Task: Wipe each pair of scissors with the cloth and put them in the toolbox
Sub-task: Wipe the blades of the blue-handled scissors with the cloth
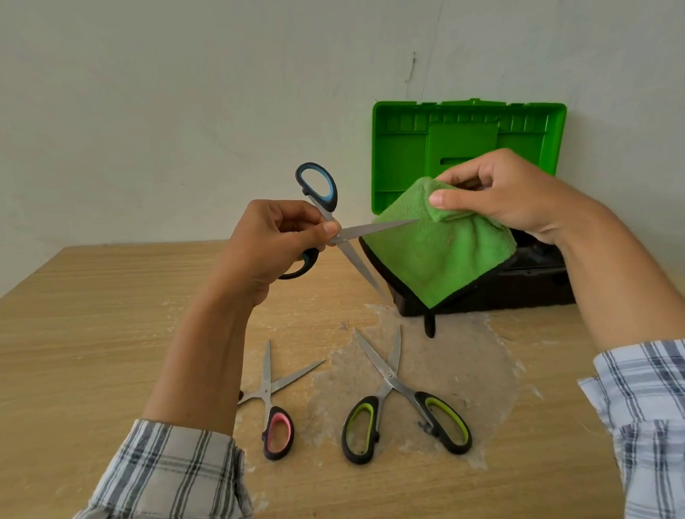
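Note:
My left hand (275,243) holds the blue-handled scissors (321,204) near their pivot, above the table, blades spread open. One blade tip points right and touches the green cloth (436,249), which my right hand (505,197) pinches at its upper edge so that it hangs down. Behind the cloth stands the toolbox (535,283), black base, green lid (402,151) raised against the wall. On the table lie the pink-handled scissors (271,404) and the yellow-green-handled scissors (401,400), both open.
The wooden table (98,354) has a rough, pale patch of residue (460,372) under and around the yellow-green scissors. A white wall rises right behind the table and toolbox. The cloth's dark corner tag hangs in front of the toolbox base.

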Demonstrator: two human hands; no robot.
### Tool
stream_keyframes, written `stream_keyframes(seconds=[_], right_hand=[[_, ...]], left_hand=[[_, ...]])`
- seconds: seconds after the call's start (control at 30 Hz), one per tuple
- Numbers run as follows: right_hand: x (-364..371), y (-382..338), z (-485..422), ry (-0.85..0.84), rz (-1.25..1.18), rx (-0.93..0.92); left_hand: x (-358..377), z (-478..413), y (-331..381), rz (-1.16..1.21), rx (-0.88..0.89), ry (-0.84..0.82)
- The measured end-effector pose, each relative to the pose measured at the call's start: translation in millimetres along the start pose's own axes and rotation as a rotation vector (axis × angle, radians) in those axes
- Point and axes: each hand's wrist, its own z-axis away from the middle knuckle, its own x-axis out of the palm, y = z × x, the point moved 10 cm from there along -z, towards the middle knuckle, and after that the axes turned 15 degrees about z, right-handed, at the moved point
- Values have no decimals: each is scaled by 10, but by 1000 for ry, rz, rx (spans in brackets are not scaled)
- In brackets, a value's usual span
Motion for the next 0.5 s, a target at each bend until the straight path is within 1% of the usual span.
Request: stream_keyframes(seconds=[0.1, 0.17, 0.33, 0.4, 0.5], right_hand=[[6, -129, -26, 10, -38, -33], [60, -288, -58, 16, 4, -70], [410, -672, -154, -17, 371, -168], [457, -695, -177, -15, 446, -160], [466, -690, -182, -26, 498, -156]], left_hand=[[4, -6, -13, 6, -6, -1], [21, -5, -12, 12, -1, -3], [77, -1, 1, 9, 39, 21], [72, -8, -10, 12, 43, 38], [82, -3, -3, 13, 47, 37]])
